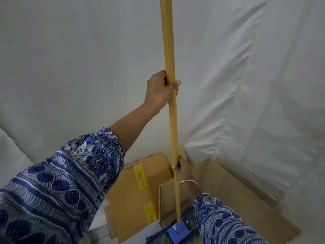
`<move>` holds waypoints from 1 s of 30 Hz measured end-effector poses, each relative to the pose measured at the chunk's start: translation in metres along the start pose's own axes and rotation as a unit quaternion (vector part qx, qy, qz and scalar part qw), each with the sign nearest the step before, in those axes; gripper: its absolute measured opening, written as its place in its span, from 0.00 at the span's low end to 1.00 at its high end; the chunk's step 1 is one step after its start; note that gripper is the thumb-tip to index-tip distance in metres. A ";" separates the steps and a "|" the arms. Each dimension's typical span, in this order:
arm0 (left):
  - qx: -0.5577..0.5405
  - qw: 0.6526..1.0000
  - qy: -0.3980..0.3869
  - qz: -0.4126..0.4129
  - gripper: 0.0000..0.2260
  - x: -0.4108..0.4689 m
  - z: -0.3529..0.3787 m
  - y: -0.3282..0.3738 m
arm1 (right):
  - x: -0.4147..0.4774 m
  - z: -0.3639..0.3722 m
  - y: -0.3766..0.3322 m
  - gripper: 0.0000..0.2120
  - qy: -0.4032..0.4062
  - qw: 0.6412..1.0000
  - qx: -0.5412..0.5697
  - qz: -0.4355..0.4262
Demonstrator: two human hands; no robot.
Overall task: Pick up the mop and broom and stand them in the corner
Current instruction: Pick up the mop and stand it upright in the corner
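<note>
A long yellow mop handle [168, 41] stands nearly upright in the middle of the view, running from the top edge down to a blue mop head [177, 232] on the floor. My left hand [161, 89] is wrapped around the handle about halfway up. Lower down, my right hand [182, 169], with a bangle on the wrist, grips the same handle. The mop head's dark blue fringe is partly hidden by my right sleeve. No broom is visible.
White cloth sheets [246, 85] hang on both sides and meet in a corner behind the handle. Flattened brown cardboard [137, 194] with yellow labels covers the floor at the corner's foot. One cardboard flap [233, 191] lies to the right.
</note>
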State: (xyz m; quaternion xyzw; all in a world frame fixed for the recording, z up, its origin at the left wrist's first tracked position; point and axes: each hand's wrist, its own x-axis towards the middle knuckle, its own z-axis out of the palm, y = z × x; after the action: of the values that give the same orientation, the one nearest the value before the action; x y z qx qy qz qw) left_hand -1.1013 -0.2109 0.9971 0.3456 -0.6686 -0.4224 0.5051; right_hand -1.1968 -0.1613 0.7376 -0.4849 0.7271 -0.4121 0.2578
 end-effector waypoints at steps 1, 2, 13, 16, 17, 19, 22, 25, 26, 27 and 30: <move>0.007 1.000 0.002 -0.004 0.07 0.011 0.013 -0.008 | 0.017 -0.003 0.009 0.08 -0.006 1.000 0.001 0.003; 0.009 1.000 0.003 -0.004 0.07 0.020 0.023 -0.014 | 0.031 -0.005 0.016 0.08 -0.009 1.000 0.003 0.002; 0.094 0.989 0.082 -0.084 0.11 0.116 0.119 -0.130 | 0.170 -0.001 0.118 0.09 -0.111 0.993 0.025 0.020; 0.103 0.986 0.087 -0.102 0.11 0.134 0.127 -0.156 | 0.191 0.009 0.134 0.06 -0.113 0.993 0.034 0.027; 0.103 0.985 0.087 -0.106 0.11 0.141 0.129 -0.162 | 0.198 0.012 0.138 0.06 -0.112 0.993 0.036 0.026; 0.102 0.984 0.092 -0.115 0.11 0.156 0.132 -0.171 | 0.213 0.016 0.143 0.04 -0.118 0.992 0.033 0.021; 0.109 0.982 0.090 -0.127 0.11 0.178 0.132 -0.181 | 0.236 0.020 0.144 0.03 -0.127 0.991 0.024 0.025; 0.106 0.981 0.086 -0.140 0.11 0.193 0.131 -0.189 | 0.250 0.023 0.144 0.07 -0.130 0.991 0.011 0.036; 0.107 0.980 0.087 -0.144 0.11 0.197 0.131 -0.190 | 0.255 0.023 0.143 0.07 -0.130 0.991 0.009 0.038; 0.107 0.979 0.087 -0.148 0.10 0.200 0.131 -0.192 | 0.257 0.024 0.143 0.07 -0.131 0.991 0.008 0.040; 0.111 0.979 0.086 -0.148 0.07 0.207 0.129 -0.199 | 0.263 0.026 0.141 0.07 -0.143 0.989 0.013 0.038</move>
State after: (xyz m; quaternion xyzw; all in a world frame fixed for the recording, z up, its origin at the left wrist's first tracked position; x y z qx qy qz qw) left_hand -1.2707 -0.4473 0.8774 0.5300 -0.6066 -0.3844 0.4509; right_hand -1.3505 -0.3846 0.6104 -0.5072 0.6953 -0.3379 0.3809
